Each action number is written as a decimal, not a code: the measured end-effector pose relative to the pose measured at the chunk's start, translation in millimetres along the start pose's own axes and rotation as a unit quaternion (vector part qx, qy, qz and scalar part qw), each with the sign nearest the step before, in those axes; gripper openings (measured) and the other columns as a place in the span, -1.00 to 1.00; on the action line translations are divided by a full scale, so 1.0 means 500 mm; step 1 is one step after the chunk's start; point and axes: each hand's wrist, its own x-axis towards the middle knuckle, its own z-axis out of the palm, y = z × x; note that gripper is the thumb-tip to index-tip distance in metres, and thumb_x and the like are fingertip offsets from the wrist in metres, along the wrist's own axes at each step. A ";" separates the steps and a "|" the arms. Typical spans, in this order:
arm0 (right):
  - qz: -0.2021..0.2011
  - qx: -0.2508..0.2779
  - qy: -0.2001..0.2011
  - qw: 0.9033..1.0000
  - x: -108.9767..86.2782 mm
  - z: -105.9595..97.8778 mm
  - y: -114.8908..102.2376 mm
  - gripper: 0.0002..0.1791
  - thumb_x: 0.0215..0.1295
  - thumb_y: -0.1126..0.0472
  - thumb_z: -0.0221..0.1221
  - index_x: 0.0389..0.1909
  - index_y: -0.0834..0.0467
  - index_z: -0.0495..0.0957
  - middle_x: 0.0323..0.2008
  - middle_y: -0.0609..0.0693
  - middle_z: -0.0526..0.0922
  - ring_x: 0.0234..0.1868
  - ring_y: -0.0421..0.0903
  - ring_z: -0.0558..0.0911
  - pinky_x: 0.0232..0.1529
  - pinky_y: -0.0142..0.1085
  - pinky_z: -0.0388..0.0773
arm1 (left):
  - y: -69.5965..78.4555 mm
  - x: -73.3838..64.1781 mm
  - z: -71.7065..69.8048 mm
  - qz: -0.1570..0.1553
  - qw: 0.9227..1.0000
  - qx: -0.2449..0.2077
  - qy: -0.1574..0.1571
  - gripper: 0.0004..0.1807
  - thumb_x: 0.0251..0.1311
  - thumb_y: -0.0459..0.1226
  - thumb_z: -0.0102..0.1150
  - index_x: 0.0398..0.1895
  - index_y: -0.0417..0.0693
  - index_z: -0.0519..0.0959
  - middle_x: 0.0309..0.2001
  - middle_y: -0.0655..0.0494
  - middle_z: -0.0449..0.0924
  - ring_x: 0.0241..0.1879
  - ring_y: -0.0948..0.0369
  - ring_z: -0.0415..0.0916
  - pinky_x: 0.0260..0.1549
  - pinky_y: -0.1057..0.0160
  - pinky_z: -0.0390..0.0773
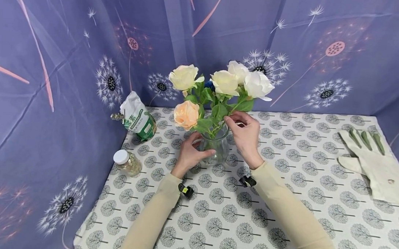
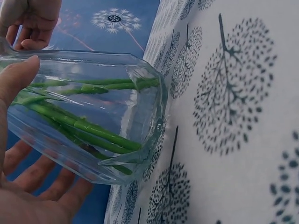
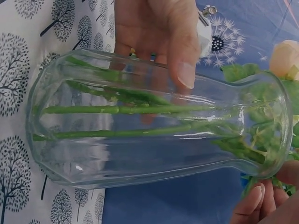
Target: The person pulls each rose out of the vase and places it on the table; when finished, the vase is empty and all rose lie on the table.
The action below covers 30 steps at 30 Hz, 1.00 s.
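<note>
A clear glass vase (image 1: pixel 215 154) stands upright on the table, with green stems (image 2: pixel 88 123) inside. My left hand (image 1: pixel 190 152) holds the vase from the left, thumb on the near side and fingers spread round the far side. Above the rim are a peach rose (image 1: pixel 186 115), several cream and white roses (image 1: pixel 258 85) and green leaves (image 1: pixel 218 111). A bit of a blue flower (image 1: pixel 209 85) shows behind them. My right hand (image 1: pixel 246 131) is at the right of the rim, its thumb and forefinger pinching a flower stem (image 1: pixel 233 109) below the white roses.
Left of the vase stand a white and green bag (image 1: pixel 138 118) with a metal clip (image 1: pixel 117 116) and a white-capped jar (image 1: pixel 132 165). A pair of pale work gloves (image 1: pixel 376 165) lies at the right. A purple dandelion-print curtain (image 1: pixel 222 41) hangs behind the tree-print tablecloth (image 1: pixel 269 215).
</note>
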 end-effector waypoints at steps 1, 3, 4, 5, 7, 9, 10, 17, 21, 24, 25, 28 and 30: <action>-0.001 0.005 0.002 1.000 0.000 0.000 -0.001 -0.72 0.38 0.28 0.45 0.06 0.27 0.77 -0.15 0.22 0.88 -0.27 -0.35 0.71 -0.26 -0.56 0.71 | 0.000 0.001 -0.001 0.001 1.000 -0.003 -0.003 -0.06 -0.07 -0.18 0.78 0.46 -0.05 0.54 0.42 -0.24 0.61 0.34 -0.22 0.67 0.41 -0.12 0.73; -0.003 0.014 0.004 1.000 0.000 -0.002 -0.004 -0.71 0.37 0.30 0.45 0.06 0.29 0.77 -0.23 0.04 0.89 -0.28 -0.35 0.71 -0.26 -0.56 0.72 | 0.000 0.003 -0.002 0.000 1.000 -0.005 -0.008 -0.06 -0.07 -0.19 0.78 0.46 -0.04 0.54 0.41 -0.23 0.61 0.34 -0.21 0.67 0.41 -0.11 0.73; -0.004 0.019 0.006 1.000 0.000 -0.002 -0.005 -0.70 0.37 0.30 0.45 0.07 0.31 0.76 -0.26 -0.08 0.89 -0.28 -0.35 0.71 -0.25 -0.56 0.73 | -0.001 0.004 -0.003 0.001 1.000 -0.005 -0.010 -0.06 -0.06 -0.19 0.78 0.46 -0.04 0.54 0.41 -0.22 0.62 0.34 -0.20 0.67 0.41 -0.11 0.73; -0.006 0.024 0.007 1.000 0.001 -0.003 -0.006 -0.69 0.37 0.32 0.45 0.08 0.32 0.75 -0.30 -0.20 0.87 -0.28 -0.35 0.72 -0.25 -0.56 0.73 | -0.001 0.005 -0.003 0.002 1.000 -0.005 -0.012 -0.07 -0.06 -0.19 0.78 0.46 -0.04 0.54 0.41 -0.22 0.62 0.34 -0.20 0.67 0.41 -0.10 0.73; -0.008 0.033 0.008 0.999 0.002 -0.004 -0.008 -0.69 0.36 0.34 0.45 0.07 0.34 0.74 -0.35 -0.38 0.82 -0.29 -0.36 0.72 -0.24 -0.56 0.74 | -0.002 0.007 -0.004 0.004 1.000 -0.006 -0.016 -0.08 -0.05 -0.19 0.78 0.45 -0.03 0.55 0.40 -0.21 0.63 0.34 -0.18 0.67 0.40 -0.10 0.73; -0.008 0.041 0.008 0.999 0.002 -0.006 -0.010 -0.69 0.36 0.34 0.45 0.06 0.36 0.74 -0.37 -0.48 0.77 -0.29 -0.36 0.73 -0.22 -0.56 0.75 | -0.003 0.009 -0.004 0.004 1.000 -0.008 -0.017 -0.08 -0.06 -0.19 0.78 0.45 -0.03 0.55 0.39 -0.20 0.64 0.34 -0.18 0.67 0.40 -0.09 0.74; -0.008 0.044 0.009 0.999 0.003 -0.007 -0.011 -0.70 0.36 0.34 0.45 0.05 0.37 0.74 -0.37 -0.49 0.77 -0.30 -0.36 0.73 -0.21 -0.56 0.75 | -0.003 0.009 -0.004 0.004 1.000 -0.009 -0.018 -0.08 -0.06 -0.19 0.78 0.45 -0.03 0.55 0.39 -0.20 0.64 0.34 -0.17 0.67 0.40 -0.09 0.74; -0.026 0.052 0.011 0.998 0.004 -0.013 -0.024 -0.70 0.35 0.30 0.46 0.01 0.38 0.74 -0.34 -0.40 0.82 -0.34 -0.38 0.72 -0.25 -0.56 0.74 | -0.007 0.010 -0.003 0.011 1.000 -0.020 -0.015 -0.08 -0.08 -0.24 0.79 0.44 -0.04 0.56 0.38 -0.19 0.65 0.34 -0.16 0.67 0.40 -0.04 0.74; -0.045 0.052 0.020 0.997 0.004 -0.016 -0.036 -0.76 0.35 0.36 0.44 -0.02 0.38 0.75 -0.36 -0.48 0.80 -0.37 -0.40 0.69 -0.30 -0.58 0.69 | -0.008 0.010 -0.002 0.017 1.000 -0.016 -0.011 -0.08 -0.07 -0.25 0.78 0.45 -0.05 0.55 0.37 -0.19 0.66 0.36 -0.15 0.66 0.41 -0.04 0.74; -0.054 0.055 0.027 0.997 0.005 -0.019 -0.044 -0.78 0.34 0.38 0.43 -0.05 0.38 0.75 -0.38 -0.48 0.79 -0.42 -0.41 0.65 -0.37 -0.60 0.63 | -0.008 0.009 -0.002 0.014 1.000 -0.013 -0.010 -0.08 -0.06 -0.24 0.78 0.45 -0.04 0.55 0.38 -0.19 0.65 0.36 -0.15 0.66 0.41 -0.04 0.74; -0.057 0.059 0.029 0.996 0.006 -0.020 -0.046 -0.80 0.34 0.39 0.43 -0.06 0.37 0.76 -0.38 -0.47 0.80 -0.43 -0.41 0.65 -0.39 -0.59 0.62 | -0.008 0.009 -0.002 0.012 1.000 -0.015 -0.011 -0.08 -0.06 -0.24 0.78 0.45 -0.04 0.55 0.39 -0.20 0.65 0.36 -0.16 0.66 0.41 -0.05 0.74; -0.067 0.069 0.035 0.995 0.007 -0.022 -0.052 -0.83 0.33 0.41 0.43 -0.08 0.31 0.78 -0.39 -0.45 0.80 -0.46 -0.41 0.64 -0.43 -0.59 0.60 | -0.007 0.009 -0.002 0.007 1.000 -0.018 -0.012 -0.08 -0.06 -0.25 0.78 0.45 -0.05 0.55 0.39 -0.21 0.64 0.36 -0.17 0.66 0.42 -0.05 0.73; -0.072 0.080 0.038 0.993 0.009 -0.023 -0.057 -0.84 0.32 0.42 0.43 -0.11 0.22 0.79 -0.39 -0.42 0.82 -0.47 -0.40 0.66 -0.44 -0.57 0.63 | -0.005 0.008 -0.002 0.006 1.000 -0.021 -0.012 -0.08 -0.07 -0.26 0.77 0.45 -0.06 0.55 0.38 -0.22 0.64 0.36 -0.18 0.66 0.42 -0.05 0.73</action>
